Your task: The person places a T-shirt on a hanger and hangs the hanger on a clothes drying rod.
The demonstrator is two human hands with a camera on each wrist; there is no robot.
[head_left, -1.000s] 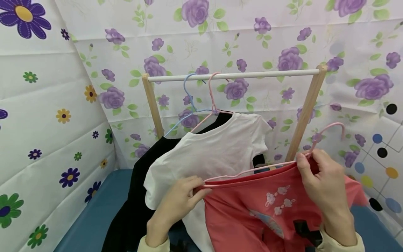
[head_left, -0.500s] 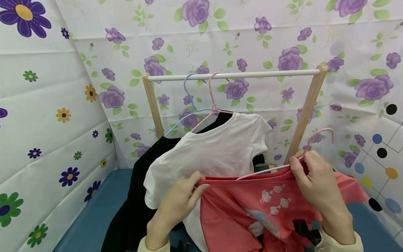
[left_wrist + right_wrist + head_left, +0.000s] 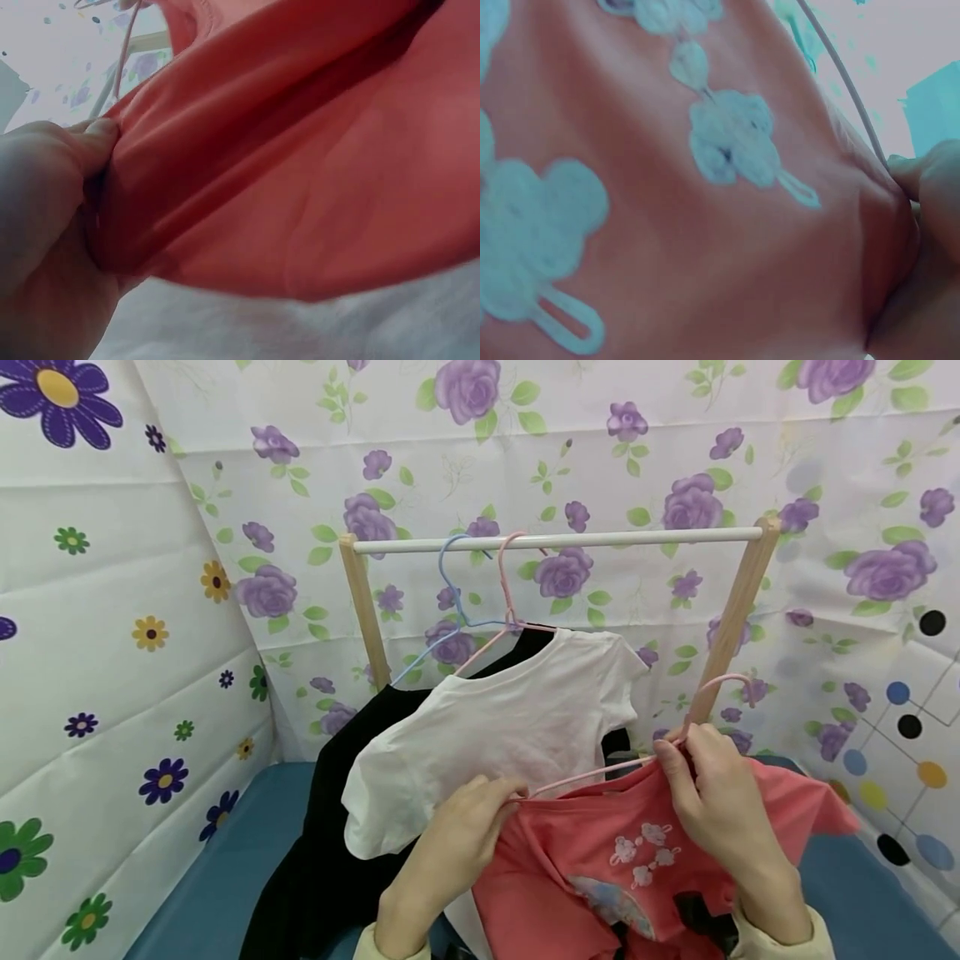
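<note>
A coral-red shirt [image 3: 558,852] with white flower trims spans both hands in the head view. My right hand [image 3: 716,797] pinches its neckline together with a pink hanger [image 3: 723,678], whose hook rises free above the fingers. The hanger's thin arm slants down left along the collar. At the left end of the neckline my left hand [image 3: 465,831] pinches the collar edge near the hanger arm's tip, which its fingers hide. In the left wrist view, thumb and fingers grip the red cloth [image 3: 262,150]. White flower trims [image 3: 731,139] fill the right wrist view.
Behind stands a rack with a white rail [image 3: 600,537] and wooden posts [image 3: 727,618]. On it hang a white T-shirt [image 3: 487,718] on a pink hanger and a black garment [image 3: 337,802] on a blue hanger [image 3: 450,585]. A blue surface [image 3: 202,868] lies below.
The right hand has moved left with the hanger and shirt. The left hand first slid back off the hanger arm, baring the collar, then came right to the arm's tip. The rack garments stayed still.
</note>
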